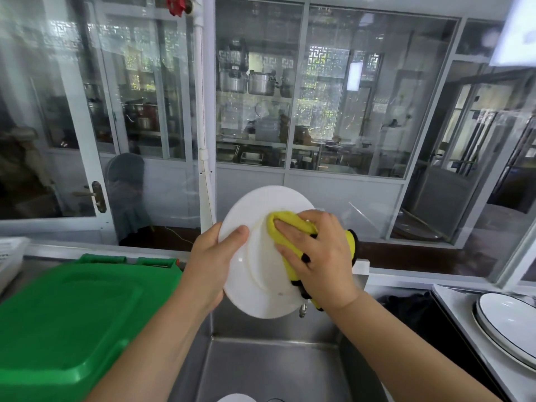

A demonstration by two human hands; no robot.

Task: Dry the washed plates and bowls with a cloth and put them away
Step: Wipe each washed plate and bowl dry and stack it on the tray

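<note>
The fingers of the right hand are laid nearly straight and slightly spread, and a yellow cloth is pressed by them against the face of a white plate. The plate is gripped at its left rim by the left hand, the thumb curled over the front and the remaining fingers hidden behind. The plate is held tilted, almost upright, above the far edge of a steel sink, well clear of its floor. For the wiping to be done well, the cloth is best swept in full circles out to the rim, the plate turned within the left grip, and the back dried too. Rimmed plates are stacked at the right edge of the counter, a likely resting place.
</note>
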